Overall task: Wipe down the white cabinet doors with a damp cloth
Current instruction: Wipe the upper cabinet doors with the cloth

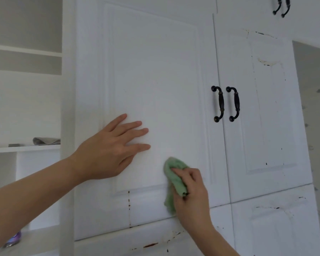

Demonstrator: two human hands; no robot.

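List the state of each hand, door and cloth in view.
Left hand: open, flat on the left door.
Right hand: gripping the green cloth, pressing it to the door.
Green cloth: bunched up, against the left door.
Left door: closed.
Right door: closed, paint chipped.
Grey cloth: lying on the shelf.

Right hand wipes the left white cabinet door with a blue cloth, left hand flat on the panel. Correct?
Not quite: the head view shows a green cloth, not blue. The right hand does grip it against the left white cabinet door, and the left hand lies flat on the panel.
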